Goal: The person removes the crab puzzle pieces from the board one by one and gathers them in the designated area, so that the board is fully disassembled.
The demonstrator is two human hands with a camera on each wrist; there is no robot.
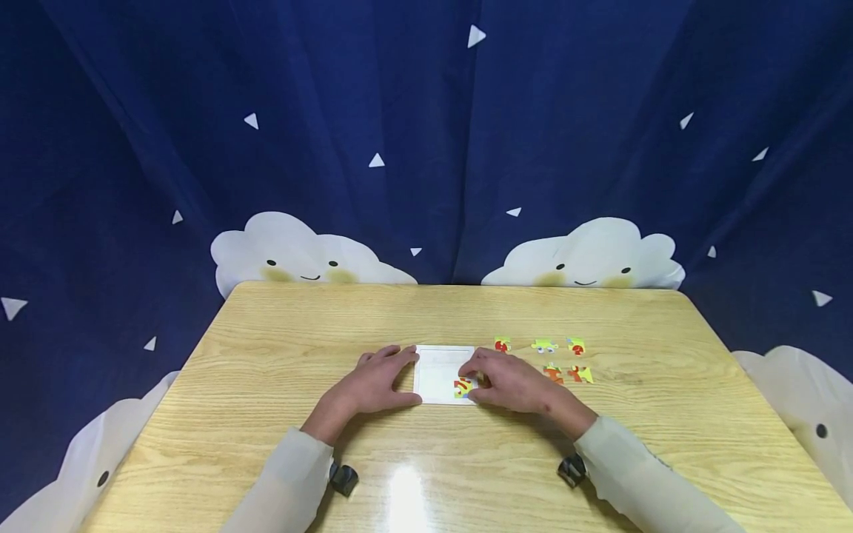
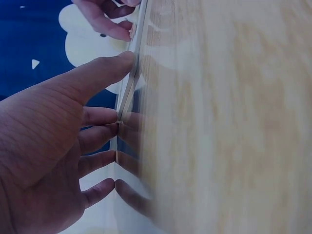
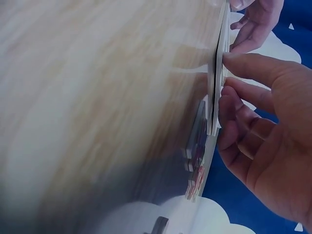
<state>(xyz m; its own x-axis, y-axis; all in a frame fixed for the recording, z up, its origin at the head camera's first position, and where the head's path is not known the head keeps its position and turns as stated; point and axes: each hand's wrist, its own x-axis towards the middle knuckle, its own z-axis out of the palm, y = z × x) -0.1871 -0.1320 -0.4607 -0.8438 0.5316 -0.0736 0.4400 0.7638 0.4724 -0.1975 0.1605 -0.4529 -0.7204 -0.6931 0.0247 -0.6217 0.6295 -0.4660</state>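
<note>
A flat white puzzle tray lies on the table with a jigsaw piece in its lower right corner, printed in red, yellow and blue. My left hand rests at the tray's left side, thumb and fingers spread along that edge, as the left wrist view also shows. At the right side, my right hand pinches the corner piece with thumb and index finger. Its other fingers curl inward in the right wrist view. The piece is partly covered by the fingertips.
Several loose jigsaw pieces lie right of the tray, among them a yellow-green one, a red and yellow one and an orange one close to the right hand. Behind the wooden table hangs a dark blue curtain.
</note>
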